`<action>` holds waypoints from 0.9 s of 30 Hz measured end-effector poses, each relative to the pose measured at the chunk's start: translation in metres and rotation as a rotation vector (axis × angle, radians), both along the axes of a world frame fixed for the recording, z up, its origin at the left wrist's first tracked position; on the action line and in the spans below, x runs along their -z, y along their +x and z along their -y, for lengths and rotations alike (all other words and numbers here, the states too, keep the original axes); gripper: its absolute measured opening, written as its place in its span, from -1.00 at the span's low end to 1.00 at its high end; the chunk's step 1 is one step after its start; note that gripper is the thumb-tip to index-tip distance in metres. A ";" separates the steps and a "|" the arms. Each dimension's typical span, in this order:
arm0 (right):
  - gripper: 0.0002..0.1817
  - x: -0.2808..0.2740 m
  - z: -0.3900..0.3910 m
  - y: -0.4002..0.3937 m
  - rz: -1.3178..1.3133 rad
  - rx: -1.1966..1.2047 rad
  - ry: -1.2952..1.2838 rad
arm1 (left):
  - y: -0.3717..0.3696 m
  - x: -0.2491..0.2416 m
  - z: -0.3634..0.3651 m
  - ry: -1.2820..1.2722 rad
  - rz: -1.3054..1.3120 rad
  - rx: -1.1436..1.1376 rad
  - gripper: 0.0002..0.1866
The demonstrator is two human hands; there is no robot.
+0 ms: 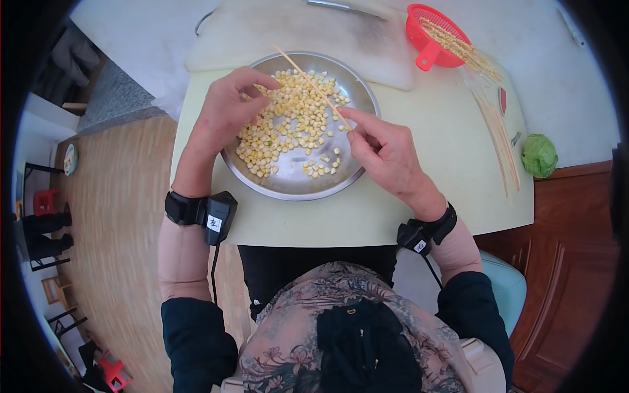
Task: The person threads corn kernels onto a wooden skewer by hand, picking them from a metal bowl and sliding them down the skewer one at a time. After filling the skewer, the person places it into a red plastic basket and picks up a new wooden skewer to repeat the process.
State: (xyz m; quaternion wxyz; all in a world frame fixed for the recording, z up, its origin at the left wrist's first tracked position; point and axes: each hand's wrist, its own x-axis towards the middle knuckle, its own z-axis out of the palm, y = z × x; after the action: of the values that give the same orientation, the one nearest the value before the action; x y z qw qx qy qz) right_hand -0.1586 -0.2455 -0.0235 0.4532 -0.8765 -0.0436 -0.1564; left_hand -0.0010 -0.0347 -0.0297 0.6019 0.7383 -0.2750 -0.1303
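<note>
The step in hand looks to be threading corn: the right hand [386, 147] holds a bare skewer [315, 89] near its lower end, pinched between closed thumb and forefinger, the shaft slanting up and away across the pan [368, 98]. The left hand [226, 105] reaches over the pan's left side, partly open, thumb and forefinger curled with a small gap between their tips; nothing shows between them, and its other fingers are too hidden to tell. Loose kernels [262, 147] lie spread over the pan's bottom, thickest toward the left and far side, with a small group near the lower right. From here, adding a kernel would call for a single one pinched in the left fingertips, a free skewer end turned to meet it, and a steady right grip, since a thin shaft could roll or split a kernel if pushed off-center. The red basket [427, 52], beyond the pan to the right, bears filled skewers [458, 49]; plain sticks [496, 134] lie on the table [445, 190] nearer the cabbage [540, 156]. No brand can be read. The white label [214, 223] on the left wrist device [226, 208] seems to read "左"; the tag [420, 246] on the right one is too small to make out.
</note>
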 end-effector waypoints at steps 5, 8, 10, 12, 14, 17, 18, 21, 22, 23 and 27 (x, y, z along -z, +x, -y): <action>-0.62 0.002 0.000 0.001 -0.008 -0.017 -0.001 | 0.005 -0.019 -0.020 0.464 0.202 0.254 -0.79; -0.66 0.000 -0.001 0.002 -0.017 0.003 -0.025 | 0.000 -0.022 -0.024 0.451 0.261 0.391 -0.81; -0.66 0.000 -0.002 0.003 -0.022 0.001 -0.012 | -0.004 -0.016 -0.020 0.478 0.352 0.410 -0.81; -0.66 0.000 -0.002 0.003 -0.028 0.000 0.001 | -0.007 -0.008 -0.009 0.504 0.443 0.429 -0.82; -0.65 0.000 -0.003 0.003 -0.027 0.002 -0.002 | -0.010 -0.003 0.004 0.468 0.427 0.312 -0.84; -0.65 -0.002 -0.001 0.003 -0.035 0.005 0.022 | -0.021 -0.008 0.017 0.276 0.056 0.160 -0.83; -0.65 -0.002 -0.001 0.004 -0.038 0.003 0.023 | -0.019 -0.007 0.015 0.277 0.053 0.158 -0.83; -0.66 -0.001 0.000 0.004 -0.029 0.010 0.030 | -0.009 -0.004 0.007 0.192 0.022 0.212 -0.83; -0.66 -0.001 -0.001 0.004 -0.033 0.010 0.025 | -0.007 -0.004 0.005 0.128 -0.054 0.196 -0.82; -0.66 -0.001 -0.001 0.004 -0.036 0.008 0.022 | -0.005 -0.004 0.003 0.067 -0.129 0.179 -0.81; -0.66 -0.003 -0.002 0.004 -0.029 0.009 0.014 | 0.000 -0.013 0.000 0.069 -0.168 0.172 -0.82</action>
State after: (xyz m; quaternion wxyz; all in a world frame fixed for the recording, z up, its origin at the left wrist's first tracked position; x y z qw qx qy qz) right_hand -0.1542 -0.2439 -0.0206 0.4593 -0.8756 -0.0321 -0.1459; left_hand -0.0012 -0.0343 -0.0171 0.5838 0.7187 -0.2811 -0.2524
